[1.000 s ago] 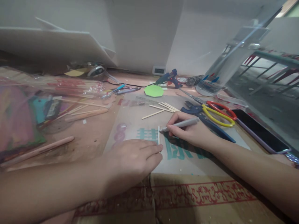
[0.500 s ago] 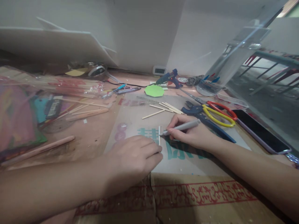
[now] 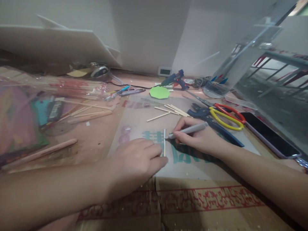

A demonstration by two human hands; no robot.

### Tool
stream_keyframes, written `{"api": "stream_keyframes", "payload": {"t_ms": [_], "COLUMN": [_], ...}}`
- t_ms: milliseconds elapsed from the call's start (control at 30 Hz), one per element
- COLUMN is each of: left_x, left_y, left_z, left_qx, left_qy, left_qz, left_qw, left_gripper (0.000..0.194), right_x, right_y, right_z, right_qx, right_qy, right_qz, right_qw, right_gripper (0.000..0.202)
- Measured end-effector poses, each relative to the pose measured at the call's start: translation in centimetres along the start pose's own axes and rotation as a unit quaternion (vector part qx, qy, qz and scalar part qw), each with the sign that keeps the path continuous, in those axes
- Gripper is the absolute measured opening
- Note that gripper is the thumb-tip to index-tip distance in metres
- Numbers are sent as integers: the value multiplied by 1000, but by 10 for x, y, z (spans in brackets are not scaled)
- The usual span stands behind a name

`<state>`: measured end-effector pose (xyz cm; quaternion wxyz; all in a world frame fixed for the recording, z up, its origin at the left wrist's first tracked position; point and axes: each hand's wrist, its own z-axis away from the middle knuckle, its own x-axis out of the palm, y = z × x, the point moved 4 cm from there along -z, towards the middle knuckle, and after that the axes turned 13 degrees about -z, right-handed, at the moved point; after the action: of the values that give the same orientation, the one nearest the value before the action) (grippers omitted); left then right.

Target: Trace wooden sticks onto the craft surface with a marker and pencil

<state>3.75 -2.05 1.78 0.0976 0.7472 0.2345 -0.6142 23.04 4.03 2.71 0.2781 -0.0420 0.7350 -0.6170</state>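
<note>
A thin pale wooden stick (image 3: 164,141) lies upright in view on a white sheet (image 3: 134,117) marked with teal strokes. At its lower end is my left hand (image 3: 138,158), fingers curled, with the thumb tip against the stick and the index finger drawn slightly back from it. My right hand (image 3: 198,136) grips a grey marker pen (image 3: 192,129) between thumb and fingers, its tip at the stick's right side. Several cut sticks (image 3: 173,110) lie just beyond my hands.
Pliers (image 3: 226,134), scissors with red and yellow handles (image 3: 227,118) and a phone (image 3: 269,133) are at the right. Farther back stand a glue gun (image 3: 174,79), a green paper octagon (image 3: 159,92) and a clear container (image 3: 223,77). Bagged sticks (image 3: 79,87) lie left.
My left index finger has pulled back from the stick, baring more of its lower part. The pen tip stays beside the stick.
</note>
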Motion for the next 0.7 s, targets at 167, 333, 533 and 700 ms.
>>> {"api": "stream_keyframes", "payload": {"t_ms": [167, 333, 533, 700], "left_x": [0, -1, -2, -3], "left_y": [-1, 0, -1, -1], "left_z": [-1, 0, -1, -1], "left_qx": [2, 2, 3, 0], "left_qy": [-33, -15, -19, -4], "left_qz": [-2, 1, -2, -3], "left_qw": [999, 1000, 1000, 1000], "left_gripper": [27, 26, 24, 25], "right_x": [4, 3, 5, 5], "right_y": [0, -2, -2, -3], "right_z": [2, 2, 3, 4], "right_qx": [7, 2, 5, -4], "right_qy": [-40, -24, -62, -56], "right_qz": [-19, -12, -41, -31], "right_qw": [999, 1000, 997, 998], "right_gripper": [14, 14, 16, 14]}}
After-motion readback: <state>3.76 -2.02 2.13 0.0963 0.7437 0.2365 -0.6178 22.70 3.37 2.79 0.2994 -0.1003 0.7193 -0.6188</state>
